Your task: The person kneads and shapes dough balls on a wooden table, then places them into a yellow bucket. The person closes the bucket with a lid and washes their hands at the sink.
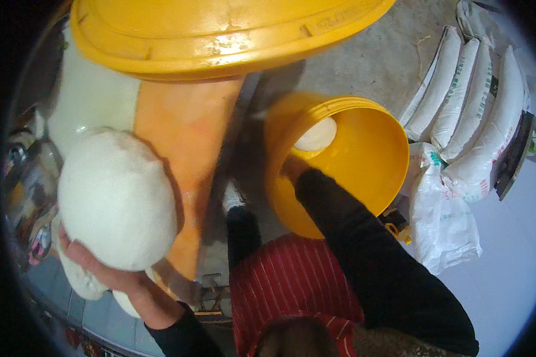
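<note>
A large, smooth ball of white dough [116, 201] is at the left, over the pale and orange work surface. My left hand [116, 281] cups its near side, the fingers curved along its lower edge. Smaller lumps of dough [80, 276] show beneath and beside that hand. My right arm reaches into a yellow plastic bucket [362, 151]; my right hand [295, 167] is blurred near the bucket's inner wall, its fingers mostly hidden. A pale round piece of dough [317, 134] lies inside the bucket, a little beyond the hand.
A big yellow plastic lid or tub rim [228, 53] overhangs the far part of the orange board [183, 111]. White woven sacks [469, 98] bearing print are stacked at the right, a crumpled one [446, 223] nearer. Clutter [35, 187] lies along the left edge.
</note>
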Demonstrator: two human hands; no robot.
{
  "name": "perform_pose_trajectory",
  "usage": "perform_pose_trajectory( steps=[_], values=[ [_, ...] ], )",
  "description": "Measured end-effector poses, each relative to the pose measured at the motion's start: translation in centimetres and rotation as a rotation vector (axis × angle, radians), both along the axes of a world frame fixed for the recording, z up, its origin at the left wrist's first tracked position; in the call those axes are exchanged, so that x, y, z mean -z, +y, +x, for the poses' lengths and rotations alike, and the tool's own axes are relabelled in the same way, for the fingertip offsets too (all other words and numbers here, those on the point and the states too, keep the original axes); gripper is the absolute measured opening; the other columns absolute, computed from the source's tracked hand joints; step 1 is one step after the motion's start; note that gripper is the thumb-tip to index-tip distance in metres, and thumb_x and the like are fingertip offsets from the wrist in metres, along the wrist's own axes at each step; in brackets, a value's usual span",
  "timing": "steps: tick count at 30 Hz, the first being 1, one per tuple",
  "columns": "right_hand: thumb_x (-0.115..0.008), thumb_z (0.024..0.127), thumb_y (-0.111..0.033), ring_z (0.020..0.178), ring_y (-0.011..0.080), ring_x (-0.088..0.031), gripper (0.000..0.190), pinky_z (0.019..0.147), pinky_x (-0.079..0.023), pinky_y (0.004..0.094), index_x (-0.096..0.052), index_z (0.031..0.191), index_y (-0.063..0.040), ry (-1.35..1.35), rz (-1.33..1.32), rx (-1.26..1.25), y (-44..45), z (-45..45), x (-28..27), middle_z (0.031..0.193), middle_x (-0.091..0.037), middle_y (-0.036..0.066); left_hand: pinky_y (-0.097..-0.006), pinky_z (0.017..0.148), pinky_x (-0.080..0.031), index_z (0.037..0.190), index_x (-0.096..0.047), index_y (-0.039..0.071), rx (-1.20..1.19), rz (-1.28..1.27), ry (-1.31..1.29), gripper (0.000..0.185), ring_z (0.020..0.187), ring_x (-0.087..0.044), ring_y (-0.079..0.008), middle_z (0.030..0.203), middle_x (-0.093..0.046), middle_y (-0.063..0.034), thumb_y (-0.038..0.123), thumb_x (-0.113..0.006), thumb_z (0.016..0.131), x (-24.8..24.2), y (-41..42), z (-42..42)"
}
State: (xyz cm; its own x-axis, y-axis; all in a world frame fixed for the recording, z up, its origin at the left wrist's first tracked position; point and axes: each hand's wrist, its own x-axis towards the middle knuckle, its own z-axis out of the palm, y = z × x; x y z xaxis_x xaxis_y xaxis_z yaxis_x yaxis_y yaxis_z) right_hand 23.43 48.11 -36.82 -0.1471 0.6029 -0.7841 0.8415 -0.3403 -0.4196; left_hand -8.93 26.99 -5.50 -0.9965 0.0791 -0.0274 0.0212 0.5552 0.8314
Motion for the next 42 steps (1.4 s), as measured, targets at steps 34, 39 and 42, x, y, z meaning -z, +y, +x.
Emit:
perform_pose_trajectory(
  steps=[34,39,42],
  values=[
    [-0.063,0.094,-0.03,0.134,0.0347,-0.046,0.048,0.113,-0.034,0.0432,-0.058,0.135,-0.006,1.003,0.23,-0.214,-3.5,-20.9,-35.1,0.143,-0.052,0.017,-0.0501,0.112,-0.042,0.149,-0.038,0.001,-0.093,0.699,-0.854,0.07,0.129,-0.054,-0.0355,0.143,-0.053,-0.0189,0.043,-0.053,0.096,-3.9,0.3,3.9],
    [-0.047,0.105,-0.028,0.134,0.0296,-0.049,0.047,0.114,-0.035,0.0363,-0.045,0.146,-0.004,1.06,-0.123,-0.007,-1.7,-13.8,-36.9,0.143,-0.052,0.017,-0.0571,0.109,-0.043,0.149,-0.042,0.006,-0.08,1.014,-1.043,0.083,0.13,-0.052,-0.0399,0.147,-0.048,-0.0207,0.058,-0.055,0.085,-4.9,1.1,8.4],
    [-0.049,0.105,-0.025,0.141,0.026,-0.043,0.052,0.116,-0.034,0.0374,-0.038,0.151,-0.004,0.774,0.062,-0.612,-0.7,-9.7,-37.9,0.153,-0.043,0.016,-0.0545,0.112,-0.04,0.151,-0.04,0.006,0.196,1.297,-1.209,0.088,0.135,-0.047,-0.0384,0.15,-0.046,-0.0213,0.067,-0.047,0.087,-4.9,2.6,11.5]
  ],
)
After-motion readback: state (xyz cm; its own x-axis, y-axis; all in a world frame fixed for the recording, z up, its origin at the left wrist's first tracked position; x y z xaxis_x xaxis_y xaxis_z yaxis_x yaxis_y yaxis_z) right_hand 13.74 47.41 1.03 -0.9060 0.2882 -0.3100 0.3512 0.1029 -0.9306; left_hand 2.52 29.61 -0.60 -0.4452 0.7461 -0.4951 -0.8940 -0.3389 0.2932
